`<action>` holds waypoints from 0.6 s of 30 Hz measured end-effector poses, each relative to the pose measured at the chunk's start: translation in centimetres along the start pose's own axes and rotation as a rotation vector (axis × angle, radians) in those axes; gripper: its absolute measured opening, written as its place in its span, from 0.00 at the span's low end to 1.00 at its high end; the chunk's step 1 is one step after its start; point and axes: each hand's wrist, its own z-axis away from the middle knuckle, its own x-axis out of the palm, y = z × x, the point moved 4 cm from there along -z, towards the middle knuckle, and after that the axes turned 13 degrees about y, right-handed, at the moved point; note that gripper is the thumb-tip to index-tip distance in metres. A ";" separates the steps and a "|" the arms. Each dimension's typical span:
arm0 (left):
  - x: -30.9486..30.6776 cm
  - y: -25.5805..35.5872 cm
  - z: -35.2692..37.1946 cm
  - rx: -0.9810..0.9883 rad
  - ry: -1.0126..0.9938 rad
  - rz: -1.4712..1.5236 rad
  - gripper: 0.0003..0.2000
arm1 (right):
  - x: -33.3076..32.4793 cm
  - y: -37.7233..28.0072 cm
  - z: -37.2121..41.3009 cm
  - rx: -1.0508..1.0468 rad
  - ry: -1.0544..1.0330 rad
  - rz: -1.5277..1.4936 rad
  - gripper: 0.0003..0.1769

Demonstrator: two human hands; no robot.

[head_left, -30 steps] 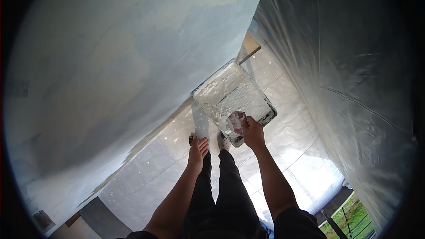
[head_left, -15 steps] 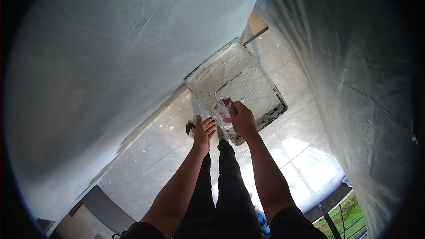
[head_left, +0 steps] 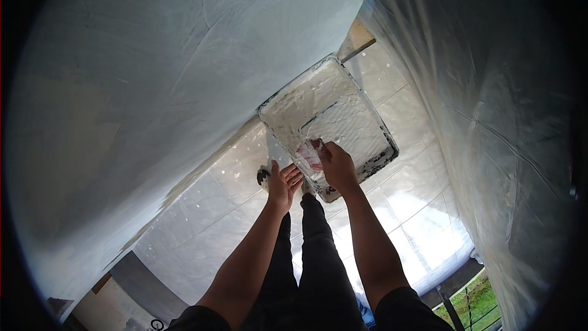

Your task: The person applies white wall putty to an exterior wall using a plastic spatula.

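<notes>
Below me a paint tray point(head_left: 367, 115), its dark rim smeared with white paint, lies at a slant alongside the wall. My right hand point(head_left: 339, 165) is closed on a flat reddish piece coated in white paint point(head_left: 310, 154), over the near left part of the tray. Its exact kind is hidden by the paint. My left hand point(head_left: 283, 187) is at the tray's left rim, thumb raised and fingers stretched out, with nothing in it. The fingertips overlap the rim in this view.
A large grey-white wall point(head_left: 153, 73) fills the left side. Clear plastic sheeting point(head_left: 490, 135) hangs on the right. Paint spots dot the tiled floor point(head_left: 233, 165). My shoe point(head_left: 263, 178) shows by my left hand. At the lower right, a railing point(head_left: 452, 309) stands before grass.
The view has shifted slightly. My left fingers sit a little closer to the tray's rim, and my right hand keeps hold of the reddish piece almost in place.
</notes>
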 end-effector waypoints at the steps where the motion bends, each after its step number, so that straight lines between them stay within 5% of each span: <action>1: 0.0 -0.1 0.0 -0.016 0.000 0.020 0.51 | 0.1 -0.1 0.0 0.000 -0.001 0.000 0.11; 18: -0.6 -1.6 0.5 -0.077 -0.058 0.139 0.50 | -3.5 0.0 4.1 -0.116 -0.017 0.070 0.12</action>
